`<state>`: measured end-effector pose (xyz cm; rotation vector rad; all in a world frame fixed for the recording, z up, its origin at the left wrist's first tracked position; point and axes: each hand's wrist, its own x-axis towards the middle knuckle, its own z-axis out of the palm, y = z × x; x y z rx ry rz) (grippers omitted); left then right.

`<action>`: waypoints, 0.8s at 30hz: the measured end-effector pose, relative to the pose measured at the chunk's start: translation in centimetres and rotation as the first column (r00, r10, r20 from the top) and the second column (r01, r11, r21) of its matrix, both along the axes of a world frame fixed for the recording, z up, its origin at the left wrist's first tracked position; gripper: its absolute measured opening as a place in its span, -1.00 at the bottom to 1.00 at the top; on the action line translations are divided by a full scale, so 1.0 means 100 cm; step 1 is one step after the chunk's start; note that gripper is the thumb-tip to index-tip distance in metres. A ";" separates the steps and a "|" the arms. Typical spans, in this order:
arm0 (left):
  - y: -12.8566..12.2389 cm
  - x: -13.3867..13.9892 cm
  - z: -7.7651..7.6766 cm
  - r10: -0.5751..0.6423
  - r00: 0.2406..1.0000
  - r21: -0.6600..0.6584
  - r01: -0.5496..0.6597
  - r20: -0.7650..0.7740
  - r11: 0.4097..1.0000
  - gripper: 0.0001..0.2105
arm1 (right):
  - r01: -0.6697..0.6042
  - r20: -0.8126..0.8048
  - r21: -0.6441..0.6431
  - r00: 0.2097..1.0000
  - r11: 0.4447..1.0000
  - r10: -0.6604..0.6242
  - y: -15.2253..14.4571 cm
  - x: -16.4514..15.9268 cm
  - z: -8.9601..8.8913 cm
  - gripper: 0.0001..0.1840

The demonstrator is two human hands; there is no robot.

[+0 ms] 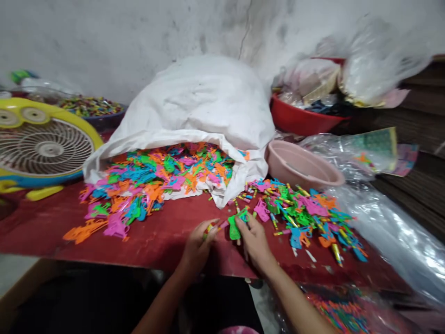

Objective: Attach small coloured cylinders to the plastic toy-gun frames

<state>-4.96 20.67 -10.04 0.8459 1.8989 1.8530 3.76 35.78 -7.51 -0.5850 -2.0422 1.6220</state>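
Just above the front edge of the red table, my left hand (198, 246) is closed on a small tube with a patterned yellow-and-red wrapper (208, 228). A pink end (223, 225) points from it toward my other hand. My right hand (255, 241) pinches a green plastic toy gun (234, 228). The tube and the toy gun are close together; whether they touch I cannot tell. To the right lies a pile of coloured toy guns mixed with wrapped tubes (313, 208). On the left, loose toy guns (139, 195) spill from a large white sack (201, 102).
A yellow fan (48, 144) stands at the left, before a tub of small coloured pieces (104, 121). At the right are a pink basin (302, 167), a red basin (306, 118) and clear plastic bags (389, 236). The red tabletop (184, 213) ends near my wrists.
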 end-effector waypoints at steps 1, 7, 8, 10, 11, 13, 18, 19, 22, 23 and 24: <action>0.000 0.000 -0.001 0.017 0.998 -0.013 -0.016 0.054 1.000 -0.62 | 0.093 -0.012 0.023 0.996 0.995 -0.093 0.016 0.008 0.004 -0.63; -0.002 0.001 -0.002 0.049 0.988 -0.054 -0.041 0.146 0.998 -0.55 | 0.454 -0.146 0.760 0.816 0.464 -0.559 0.144 0.074 0.056 -0.68; -0.002 0.001 -0.001 0.053 0.990 -0.065 -0.044 0.133 0.997 -0.55 | 0.376 -0.124 0.865 0.802 0.333 -0.584 0.161 0.083 0.063 -0.68; -0.001 0.000 0.000 0.065 0.992 -0.084 -0.056 0.110 0.995 -0.54 | 0.204 -0.060 0.963 0.797 0.175 -0.601 0.179 0.095 0.071 -0.56; 0.000 0.000 0.000 0.070 0.992 -0.093 -0.061 0.102 0.994 -0.54 | 0.142 -0.029 0.979 0.809 0.146 -0.588 0.181 0.097 0.071 -0.46; 0.000 -0.001 -0.002 0.077 0.993 -0.117 -0.066 0.086 0.991 -0.53 | 0.057 0.017 0.991 0.846 0.122 -0.533 0.171 0.096 0.064 -0.26; -0.001 -0.003 -0.010 0.074 0.995 -0.173 -0.061 0.065 0.983 -0.47 | -0.154 0.172 0.985 0.911 0.078 -0.375 0.122 0.074 0.030 -0.22; -0.002 -0.003 -0.010 0.071 0.995 -0.180 -0.058 0.066 0.982 -0.46 | -0.181 0.197 0.980 0.913 0.077 -0.356 0.118 0.070 0.025 -0.26; -0.001 -0.002 -0.006 0.080 0.994 -0.205 -0.065 0.069 0.977 -0.41 | -0.215 0.231 0.973 0.903 0.084 -0.363 0.122 0.065 0.017 -0.36; -0.001 -0.002 -0.005 0.085 0.994 -0.211 -0.069 0.068 0.975 -0.41 | -0.215 0.231 0.973 0.897 0.084 -0.376 0.128 0.067 0.016 -0.38; -0.001 -0.001 -0.003 0.088 0.994 -0.213 -0.072 0.065 0.974 -0.41 | -0.215 0.229 0.973 0.894 0.079 -0.386 0.135 0.069 0.016 -0.39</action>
